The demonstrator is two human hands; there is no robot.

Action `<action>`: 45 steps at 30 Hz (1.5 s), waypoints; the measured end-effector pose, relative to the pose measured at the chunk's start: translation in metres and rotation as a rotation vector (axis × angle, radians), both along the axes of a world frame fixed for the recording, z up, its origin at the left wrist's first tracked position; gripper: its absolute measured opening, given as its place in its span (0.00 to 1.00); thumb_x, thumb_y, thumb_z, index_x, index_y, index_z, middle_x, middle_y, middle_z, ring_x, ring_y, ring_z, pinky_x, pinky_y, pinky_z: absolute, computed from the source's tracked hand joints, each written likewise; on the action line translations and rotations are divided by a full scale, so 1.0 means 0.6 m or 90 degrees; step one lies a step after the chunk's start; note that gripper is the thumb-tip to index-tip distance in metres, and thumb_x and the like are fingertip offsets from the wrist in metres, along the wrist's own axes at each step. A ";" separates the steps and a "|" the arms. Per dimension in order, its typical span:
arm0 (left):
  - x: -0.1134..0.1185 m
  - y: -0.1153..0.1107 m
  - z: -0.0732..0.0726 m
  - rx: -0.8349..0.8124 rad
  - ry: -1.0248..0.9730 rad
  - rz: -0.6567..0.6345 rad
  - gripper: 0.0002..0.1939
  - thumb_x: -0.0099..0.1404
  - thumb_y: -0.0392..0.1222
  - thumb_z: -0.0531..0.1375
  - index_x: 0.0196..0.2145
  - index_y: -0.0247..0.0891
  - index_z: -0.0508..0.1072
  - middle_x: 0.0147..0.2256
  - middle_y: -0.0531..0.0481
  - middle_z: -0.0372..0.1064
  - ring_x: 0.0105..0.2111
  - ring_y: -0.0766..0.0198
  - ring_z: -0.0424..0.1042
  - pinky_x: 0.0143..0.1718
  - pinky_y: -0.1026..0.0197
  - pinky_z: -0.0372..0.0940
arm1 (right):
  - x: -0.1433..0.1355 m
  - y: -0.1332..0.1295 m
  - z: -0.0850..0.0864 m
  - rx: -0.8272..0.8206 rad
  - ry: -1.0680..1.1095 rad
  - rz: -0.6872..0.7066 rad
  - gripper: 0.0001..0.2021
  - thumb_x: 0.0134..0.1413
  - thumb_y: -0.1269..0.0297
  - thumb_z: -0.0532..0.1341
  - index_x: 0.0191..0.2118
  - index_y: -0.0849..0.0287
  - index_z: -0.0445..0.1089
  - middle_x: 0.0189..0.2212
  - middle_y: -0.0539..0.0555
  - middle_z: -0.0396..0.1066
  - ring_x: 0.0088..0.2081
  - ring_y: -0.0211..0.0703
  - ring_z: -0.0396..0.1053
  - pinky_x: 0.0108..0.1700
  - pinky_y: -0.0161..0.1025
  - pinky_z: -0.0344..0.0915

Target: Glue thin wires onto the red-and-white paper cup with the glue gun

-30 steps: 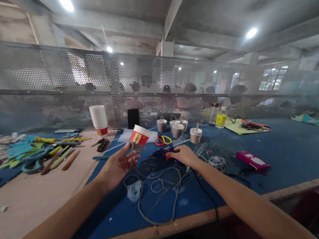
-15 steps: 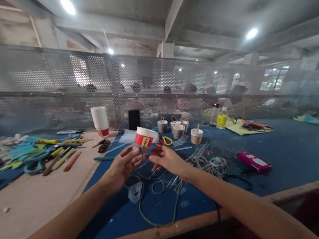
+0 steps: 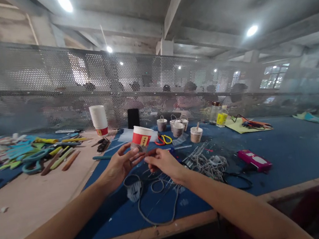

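Note:
A red and white paper cup is tilted in my left hand, whose fingers wrap round its lower part, where something greyish and see-through shows. Close beside the cup's base, my right hand has its fingertips pinched together; what they hold is too small to make out. Grey cord lies in a tangle on the blue mat beyond my right wrist, with thin metal rods near it. Behind the cup are scissors with red and yellow handles.
Small grey cups, a brown cup with a stick, a yellow-labelled bottle and a stack of paper cups stand behind. Tools lie left, a magenta device right. A perforated screen runs behind.
My right hand has moved slightly left, its fingertips now pinched closer to the cup's base. The cup has shifted slightly left with my left hand and turned a little.

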State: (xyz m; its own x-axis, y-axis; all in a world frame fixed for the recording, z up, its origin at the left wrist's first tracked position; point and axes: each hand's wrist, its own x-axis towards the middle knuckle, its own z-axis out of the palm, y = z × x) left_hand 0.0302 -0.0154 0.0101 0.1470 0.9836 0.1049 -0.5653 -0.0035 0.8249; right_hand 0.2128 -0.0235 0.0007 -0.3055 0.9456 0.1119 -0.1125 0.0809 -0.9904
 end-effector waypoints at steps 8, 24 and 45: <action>-0.004 0.002 0.000 -0.009 -0.014 -0.043 0.10 0.59 0.27 0.68 0.37 0.35 0.75 0.41 0.42 0.81 0.41 0.55 0.82 0.50 0.56 0.75 | 0.010 -0.001 0.011 0.158 -0.007 -0.063 0.18 0.54 0.47 0.68 0.34 0.59 0.73 0.20 0.44 0.64 0.23 0.33 0.60 0.28 0.33 0.60; -0.005 -0.002 0.005 -0.002 0.020 -0.099 0.08 0.65 0.31 0.64 0.43 0.33 0.77 0.47 0.37 0.79 0.44 0.56 0.81 0.52 0.58 0.74 | 0.018 0.000 0.015 0.162 -0.018 -0.089 0.18 0.56 0.47 0.66 0.33 0.60 0.74 0.19 0.44 0.63 0.22 0.33 0.59 0.27 0.33 0.58; -0.007 -0.005 0.004 0.009 0.054 -0.128 0.12 0.68 0.34 0.62 0.48 0.33 0.78 0.47 0.38 0.79 0.44 0.57 0.81 0.51 0.59 0.73 | 0.019 0.008 0.015 0.144 -0.018 -0.119 0.17 0.51 0.49 0.68 0.29 0.58 0.70 0.16 0.43 0.61 0.19 0.33 0.57 0.24 0.34 0.56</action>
